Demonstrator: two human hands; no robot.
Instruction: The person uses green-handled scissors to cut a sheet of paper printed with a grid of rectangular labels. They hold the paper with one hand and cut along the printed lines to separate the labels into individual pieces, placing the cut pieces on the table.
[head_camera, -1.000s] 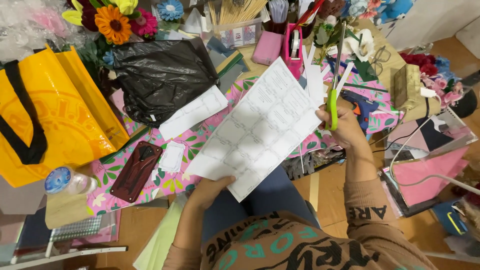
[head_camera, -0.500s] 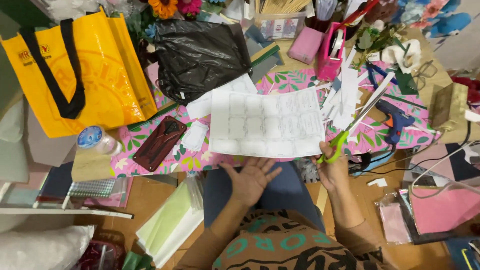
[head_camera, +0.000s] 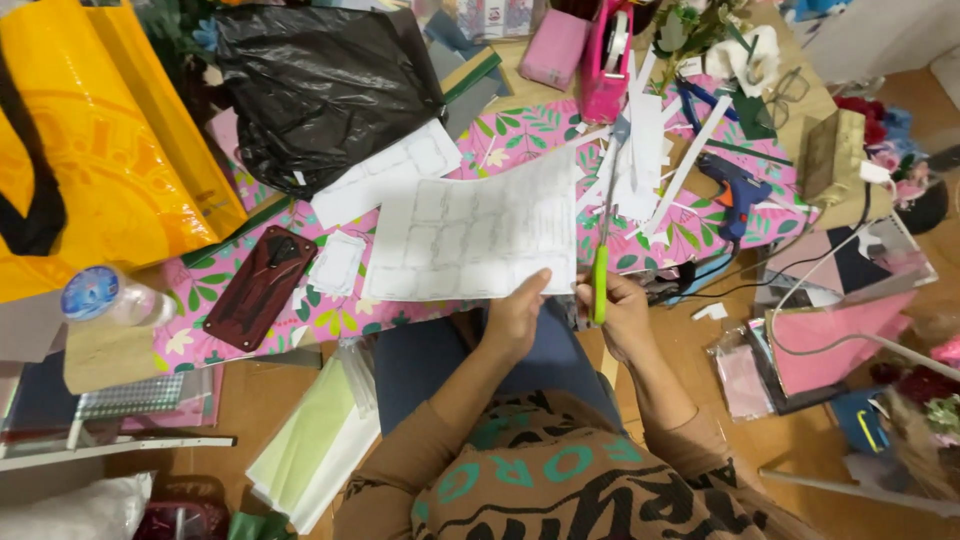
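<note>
**Clearance Around the Work Area**

The table (head_camera: 690, 245) is crowded. A black plastic bag (head_camera: 320, 90) and yellow bag (head_camera: 90, 150) block the left rear. A phone (head_camera: 260, 287) lies front left. Paper strips (head_camera: 650, 160) and a blue glue gun (head_camera: 735, 190) obstruct the right. Bare floor (head_camera: 690, 330) beside the right hand (head_camera: 625, 315) offers passage.

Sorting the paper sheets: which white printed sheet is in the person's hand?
The large sheet, pinched at its bottom edge by the left hand; the other sheet lies under it, partly beneath the black bag.
</note>
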